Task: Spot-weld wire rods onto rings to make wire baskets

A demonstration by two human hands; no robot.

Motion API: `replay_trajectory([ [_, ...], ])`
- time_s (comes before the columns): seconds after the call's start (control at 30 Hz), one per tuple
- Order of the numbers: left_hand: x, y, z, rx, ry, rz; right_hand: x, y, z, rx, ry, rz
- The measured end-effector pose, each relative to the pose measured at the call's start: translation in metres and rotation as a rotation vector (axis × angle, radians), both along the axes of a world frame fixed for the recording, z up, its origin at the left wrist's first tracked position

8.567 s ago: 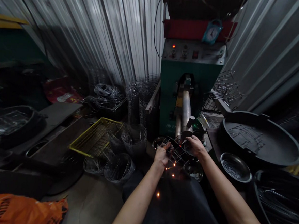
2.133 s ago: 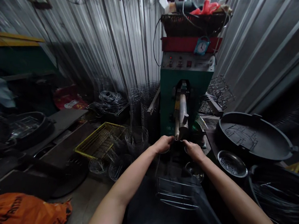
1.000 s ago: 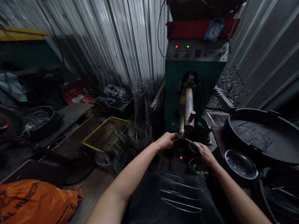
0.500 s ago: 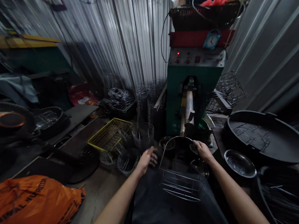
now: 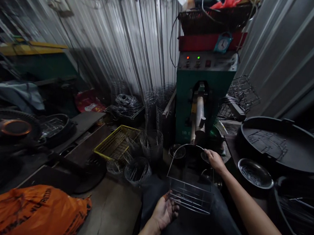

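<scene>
A wire rack (image 5: 190, 198) with a tall arched wire top hangs tilted over a dark cloth on my lap. My right hand (image 5: 215, 161) pinches the right side of its arch. At the rack's lower left end is my left hand (image 5: 165, 212), palm up, its thumb and curled fingers around the bottom wires. Ahead of the arch stands a green machine (image 5: 184, 108) with a metal arm (image 5: 200, 113) pointing toward me.
A yellow wire crate (image 5: 99, 150) and several wire mesh cylinders (image 5: 137, 170) stand to the left. An orange sack (image 5: 32, 209) lies near left. On the right are a large black pan (image 5: 299, 161) and a metal bowl (image 5: 255, 173) with small metal pieces.
My left hand has moved down and right, from beside the arch to the rack's lower left end. My right hand keeps its hold. A green light now shows on the machine.
</scene>
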State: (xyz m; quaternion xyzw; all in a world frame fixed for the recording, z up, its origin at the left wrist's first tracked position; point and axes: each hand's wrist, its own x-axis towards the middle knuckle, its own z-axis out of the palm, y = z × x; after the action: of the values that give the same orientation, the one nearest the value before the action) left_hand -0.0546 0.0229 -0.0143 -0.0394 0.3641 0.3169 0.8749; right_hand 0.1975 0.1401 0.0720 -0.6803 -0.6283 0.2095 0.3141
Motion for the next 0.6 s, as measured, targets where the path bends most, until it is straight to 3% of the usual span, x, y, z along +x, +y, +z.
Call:
replay_trajectory([
  [0.13,-0.001,0.003,0.007,-0.052,-0.067,-0.021,0.000,0.000,-0.002,-0.012,0.000,-0.006],
  [0.4,0.004,0.008,0.023,-0.058,-0.002,0.006,-0.003,-0.001,0.002,-0.010,-0.024,-0.032],
  [0.6,0.002,0.004,0.017,0.053,0.078,-0.057,-0.004,-0.001,0.000,-0.034,0.002,-0.038],
])
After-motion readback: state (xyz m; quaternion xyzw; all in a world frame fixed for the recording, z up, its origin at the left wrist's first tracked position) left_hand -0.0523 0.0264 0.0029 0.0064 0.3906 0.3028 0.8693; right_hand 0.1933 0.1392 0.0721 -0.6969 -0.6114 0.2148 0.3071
